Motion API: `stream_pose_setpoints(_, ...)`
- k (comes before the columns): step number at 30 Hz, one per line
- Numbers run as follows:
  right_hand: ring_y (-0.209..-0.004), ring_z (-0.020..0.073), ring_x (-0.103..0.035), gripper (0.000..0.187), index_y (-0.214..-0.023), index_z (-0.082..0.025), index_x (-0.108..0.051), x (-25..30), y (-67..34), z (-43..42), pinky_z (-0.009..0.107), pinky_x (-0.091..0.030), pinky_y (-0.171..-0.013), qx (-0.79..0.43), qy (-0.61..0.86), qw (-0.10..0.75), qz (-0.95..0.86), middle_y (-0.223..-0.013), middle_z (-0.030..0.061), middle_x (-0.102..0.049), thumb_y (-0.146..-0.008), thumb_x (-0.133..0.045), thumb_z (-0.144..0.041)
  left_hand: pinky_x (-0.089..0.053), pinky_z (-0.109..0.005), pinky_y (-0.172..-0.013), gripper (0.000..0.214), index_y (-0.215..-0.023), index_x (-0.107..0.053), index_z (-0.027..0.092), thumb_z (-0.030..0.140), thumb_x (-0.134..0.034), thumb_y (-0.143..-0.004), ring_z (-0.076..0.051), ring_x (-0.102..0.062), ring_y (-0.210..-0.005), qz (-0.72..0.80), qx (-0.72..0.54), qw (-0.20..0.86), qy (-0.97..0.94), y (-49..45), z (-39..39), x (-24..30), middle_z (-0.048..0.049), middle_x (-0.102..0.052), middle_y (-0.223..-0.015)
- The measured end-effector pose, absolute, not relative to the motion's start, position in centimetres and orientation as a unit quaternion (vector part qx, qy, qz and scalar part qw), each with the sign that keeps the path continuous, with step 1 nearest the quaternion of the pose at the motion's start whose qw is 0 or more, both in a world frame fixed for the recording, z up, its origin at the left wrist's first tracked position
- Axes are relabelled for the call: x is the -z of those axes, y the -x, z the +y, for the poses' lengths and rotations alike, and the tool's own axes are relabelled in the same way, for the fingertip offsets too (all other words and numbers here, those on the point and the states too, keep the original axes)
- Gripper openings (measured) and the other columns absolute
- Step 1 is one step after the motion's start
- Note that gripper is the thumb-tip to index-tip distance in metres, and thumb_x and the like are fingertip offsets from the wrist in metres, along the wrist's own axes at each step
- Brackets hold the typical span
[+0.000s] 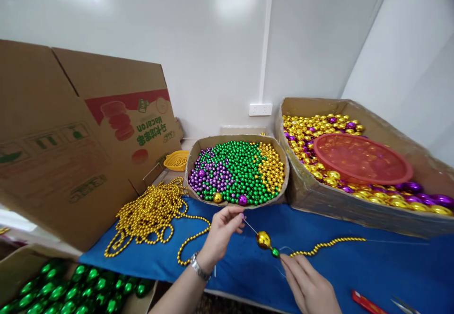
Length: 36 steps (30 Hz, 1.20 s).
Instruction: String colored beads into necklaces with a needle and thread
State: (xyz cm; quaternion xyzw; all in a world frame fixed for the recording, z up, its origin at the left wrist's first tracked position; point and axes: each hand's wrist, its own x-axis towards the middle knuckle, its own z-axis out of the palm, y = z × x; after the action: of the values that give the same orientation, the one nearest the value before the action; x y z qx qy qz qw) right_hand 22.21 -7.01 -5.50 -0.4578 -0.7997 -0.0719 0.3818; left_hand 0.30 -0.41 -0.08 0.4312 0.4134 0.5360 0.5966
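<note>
My left hand [227, 229], with a watch on its wrist, is closed in a pinch around a small purple bead [243, 216]. A thin straight needle or wire [250, 225] runs from these fingertips to a large gold bead [263, 239]. Just below that, a green bead [275, 252] sits on the same strand. My right hand [308, 283] pinches the strand right beside the green bead. Beyond it a string of small gold beads [328, 245] trails over the blue cloth [376, 266], ending in loose thread.
A box [191, 188] of purple, green and gold beads stands ahead. Gold bead strings [152, 210] are heaped at left, near a yellow basket [177, 166]. At right, a larger box [319, 200] holds beads and a red basin [365, 158]. Scissors [404, 306] lie front right.
</note>
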Motion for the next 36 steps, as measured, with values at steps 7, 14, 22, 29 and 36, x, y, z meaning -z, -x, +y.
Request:
stream_pose_setpoints(7, -0.075, 0.0157, -0.068, 0.025, -0.1, -0.02, -0.059, 9.2, -21.4, -6.2, 0.024, -0.054, -0.065, -0.007, 0.498, 0.4, -0.769, -0.085, 0.0052, -0.068, -0.096, -0.036, -0.029, -0.044, -0.024, -0.061, 0.028, -0.089, -0.066, 0.016, 0.04, -0.068, -0.075, -0.014, -0.056, -0.067, 0.438, -0.482, 0.545, -0.527, -1.6, -1.5, 4.3, -0.0033, -0.065, -0.077)
stream_pose_setpoints(14, -0.074, 0.0166, -0.069, 0.025, -0.098, -0.02, -0.06, 12.0, -23.1, -5.7, 0.025, -0.055, -0.062, -0.055, 0.54, 0.333, -0.771, -0.086, 0.0055, -0.068, -0.093, -0.035, -0.022, -0.044, -0.027, -0.068, 0.023, -0.081, -0.071, 0.019, 0.035, -0.056, -0.085, -0.018, -0.06, -0.076, 0.48, -0.437, 0.39, -0.653, -2.1, -2.3, 6.8, -0.0074, -0.069, -0.086)
stream_pose_setpoints(22, -0.098, 0.0165, -0.063, 0.031, -0.122, -0.021, -0.052, 8.6, -21.6, -4.5, 0.027, -0.053, -0.081, -0.078, 0.511, 0.321, -0.793, -0.109, 0.0081, -0.063, -0.095, -0.037, -0.026, -0.044, -0.032, -0.082, 0.018, -0.092, -0.071, 0.023, 0.029, -0.056, -0.085, -0.021, -0.06, -0.087, 0.411, -0.454, 0.386, -0.69, -3.1, -2.7, 3.2, -0.0086, -0.068, -0.09)
stream_pose_setpoints(29, -0.08, 0.0157, -0.066, 0.031, -0.103, -0.018, -0.063, 9.1, -20.9, -4.4, 0.025, -0.054, -0.068, -0.043, 0.519, 0.354, -0.777, -0.096, 0.0096, -0.062, -0.095, -0.033, -0.02, -0.046, -0.033, -0.085, 0.021, -0.101, -0.067, 0.022, 0.024, -0.054, -0.084, -0.021, -0.059, -0.092, 0.395, -0.451, 0.402, -0.692, -3.2, -3.3, 3.9, -0.0099, -0.064, -0.103)
stream_pose_setpoints(36, -0.083, 0.0157, -0.067, 0.034, -0.113, -0.019, -0.063, 8.9, -21.4, -4.4, 0.023, -0.051, -0.071, -0.004, 0.494, 0.333, -0.803, -0.099, 0.0072, -0.07, -0.09, -0.038, -0.011, -0.05, -0.03, -0.068, 0.071, -0.14, -0.032, 0.02, 0.018, -0.061, -0.075, -0.015, -0.061, -0.069, 0.417, -0.36, 0.492, -0.674, -5.9, -3.5, 9.8, -0.0109, -0.063, -0.112)
